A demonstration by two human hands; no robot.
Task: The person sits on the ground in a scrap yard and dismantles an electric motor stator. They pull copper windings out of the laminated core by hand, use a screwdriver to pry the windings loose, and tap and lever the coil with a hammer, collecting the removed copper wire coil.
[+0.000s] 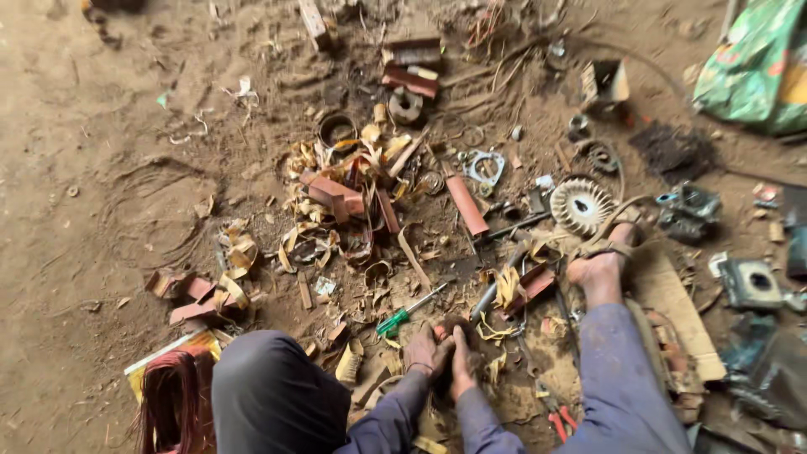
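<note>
While left hand [424, 351] and right hand [461, 361] meet on dirt, green-handled screwdriver [408, 313] near, green bag [756, 63] far right.

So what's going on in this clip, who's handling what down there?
A person sits on a sandy floor strewn with scrap. Both hands, the left hand and the right hand, are pressed together around a small dark round part; what it is cannot be told. A bare foot rests to the right. A green-handled screwdriver lies beside the hands, a white fan wheel farther off, and a copper wire coil lower left.
</note>
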